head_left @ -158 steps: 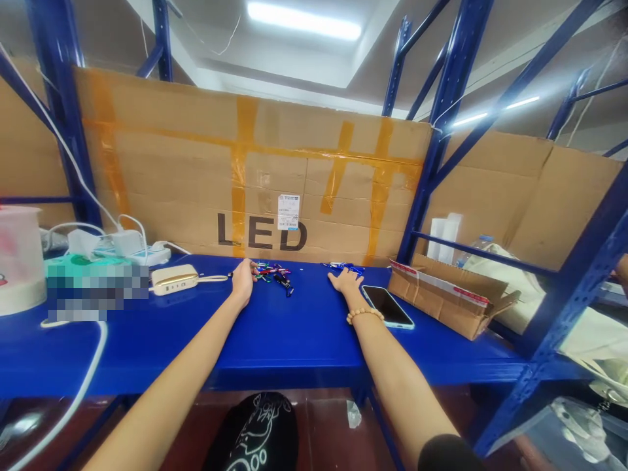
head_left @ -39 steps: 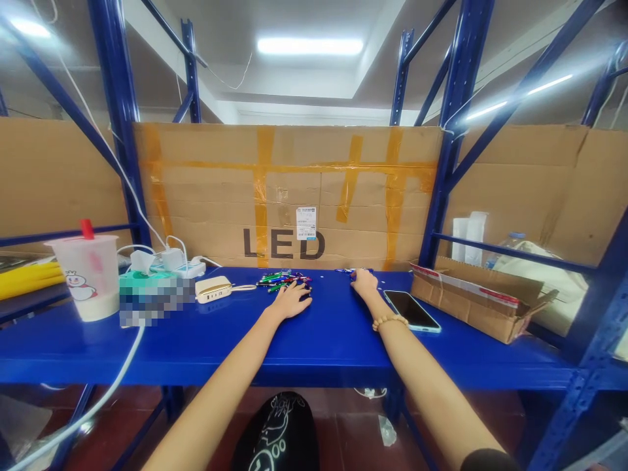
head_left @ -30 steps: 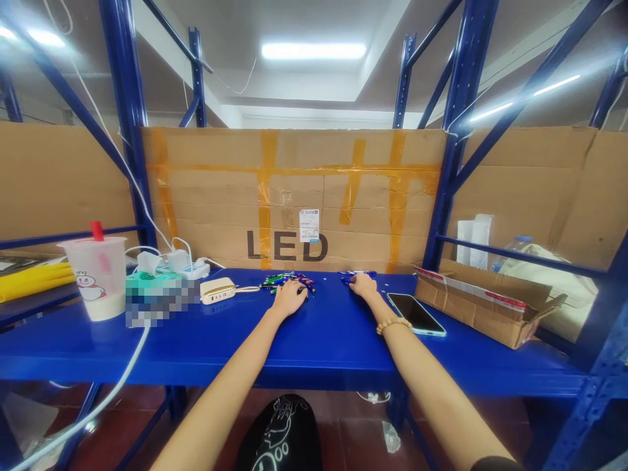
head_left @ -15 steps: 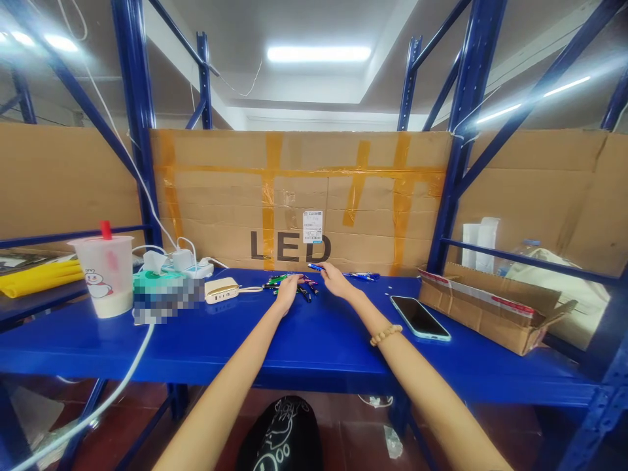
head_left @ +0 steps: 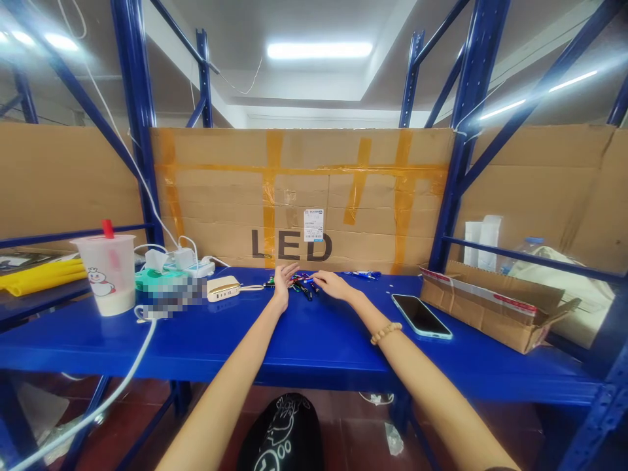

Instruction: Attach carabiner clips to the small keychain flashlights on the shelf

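Note:
A heap of mixed pens [head_left: 307, 293], several with dark, green, red and blue parts, lies on the blue shelf top [head_left: 314, 340]. At the left side of the heap my left hand [head_left: 282, 284] stands on edge, fingers stretched out, with nothing seen in it. Over the right side, my right hand [head_left: 333, 285] pinches a blue pen [head_left: 308, 280], held low beside the others. Its fingers hide part of the pen. Farther right, a small group of blue pens [head_left: 364, 275] lies close to the cardboard.
A phone [head_left: 420, 316] and an open cardboard box [head_left: 483, 311] are on the right. To the left are a cream power bank [head_left: 223, 289], a green packet [head_left: 159, 281], a drink cup [head_left: 108, 278] and a white cable [head_left: 132, 366]. Taped cardboard [head_left: 220, 196] stands behind.
My right hand has lowered the blue pen toward the heap, its tip now pointing lower. My left hand has lifted its fingers off the pens and opened them upward.

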A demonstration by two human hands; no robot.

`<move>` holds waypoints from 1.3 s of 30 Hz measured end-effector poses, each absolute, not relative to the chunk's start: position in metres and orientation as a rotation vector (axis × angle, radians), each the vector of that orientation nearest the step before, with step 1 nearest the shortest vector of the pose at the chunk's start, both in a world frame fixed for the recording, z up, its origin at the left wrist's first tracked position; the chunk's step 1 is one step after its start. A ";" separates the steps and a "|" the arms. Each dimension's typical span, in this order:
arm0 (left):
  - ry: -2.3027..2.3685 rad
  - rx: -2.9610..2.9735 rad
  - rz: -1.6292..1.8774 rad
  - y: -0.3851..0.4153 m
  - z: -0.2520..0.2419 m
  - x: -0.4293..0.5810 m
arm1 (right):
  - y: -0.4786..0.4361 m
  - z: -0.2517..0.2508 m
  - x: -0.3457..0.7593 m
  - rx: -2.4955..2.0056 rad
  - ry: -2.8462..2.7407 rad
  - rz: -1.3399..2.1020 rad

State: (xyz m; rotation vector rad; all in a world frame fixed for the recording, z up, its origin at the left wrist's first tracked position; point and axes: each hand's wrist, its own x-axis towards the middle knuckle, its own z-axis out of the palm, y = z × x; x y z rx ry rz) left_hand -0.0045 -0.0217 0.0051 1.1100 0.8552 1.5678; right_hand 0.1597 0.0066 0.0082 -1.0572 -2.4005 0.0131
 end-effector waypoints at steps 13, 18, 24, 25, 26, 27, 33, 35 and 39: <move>0.925 1.139 1.534 -0.017 0.001 -0.007 | 0.009 0.005 0.155 -0.989 -2.342 0.172; 0.923 1.152 1.491 -0.018 0.000 -0.006 | 0.007 0.006 0.153 -0.886 -2.347 0.222; 0.939 1.225 1.467 -0.015 -0.002 -0.005 | 0.009 0.005 0.154 -0.882 -2.345 0.262; 0.940 1.231 1.465 -0.015 -0.003 -0.005 | 0.009 0.005 0.154 -0.882 -2.345 0.266; 0.943 1.235 1.461 -0.015 -0.003 -0.005 | 0.010 0.005 0.154 -0.879 -2.343 0.268; 0.946 1.238 1.456 -0.015 -0.002 -0.006 | 0.010 0.004 0.154 -0.872 -2.342 0.273; 0.975 1.245 1.434 -0.016 -0.002 -0.006 | 0.007 0.007 0.153 -0.816 -2.356 0.317; 0.970 1.239 1.444 -0.016 -0.002 -0.006 | 0.005 0.007 0.152 -0.836 -2.358 0.323; 0.968 1.232 1.446 -0.014 -0.003 -0.006 | 0.003 0.009 0.152 -0.860 -2.378 0.327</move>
